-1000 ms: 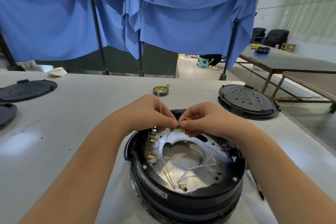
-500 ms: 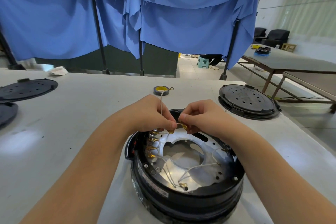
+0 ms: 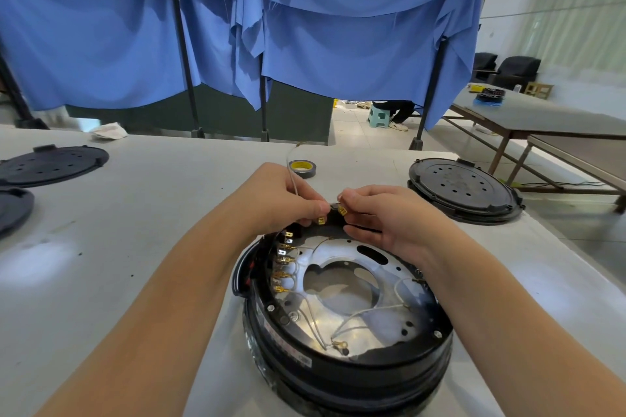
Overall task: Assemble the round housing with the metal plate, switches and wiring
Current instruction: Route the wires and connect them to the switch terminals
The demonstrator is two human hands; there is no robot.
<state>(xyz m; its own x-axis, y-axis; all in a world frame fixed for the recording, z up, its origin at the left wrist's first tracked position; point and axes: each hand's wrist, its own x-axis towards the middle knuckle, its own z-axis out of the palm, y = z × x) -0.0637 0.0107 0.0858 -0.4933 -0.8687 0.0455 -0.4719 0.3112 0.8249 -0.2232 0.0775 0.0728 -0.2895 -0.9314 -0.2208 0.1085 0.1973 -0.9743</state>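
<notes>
The black round housing (image 3: 345,379) stands on the table in front of me, with the silver metal plate (image 3: 342,315) seated inside. A row of brass terminals (image 3: 283,267) lines its left inner wall, and thin white wires (image 3: 372,310) loop across the plate. Above the housing's far rim, my left hand (image 3: 284,196) pinches a white wire with a brass connector (image 3: 320,221); the wire rises past my fingers. My right hand (image 3: 382,213) pinches another brass connector (image 3: 342,211) close beside it. The fingertips of both hands nearly meet.
A roll of tape (image 3: 304,168) with a yellow core lies just beyond my hands. A black round lid (image 3: 462,189) sits at the right, and two more black lids (image 3: 50,164) at the left. Blue cloth hangs behind the table (image 3: 152,213). Another table stands far right.
Both hands have lifted a little away from the terminal row toward the housing's far rim. The two connectors now sit slightly apart between my fingertips.
</notes>
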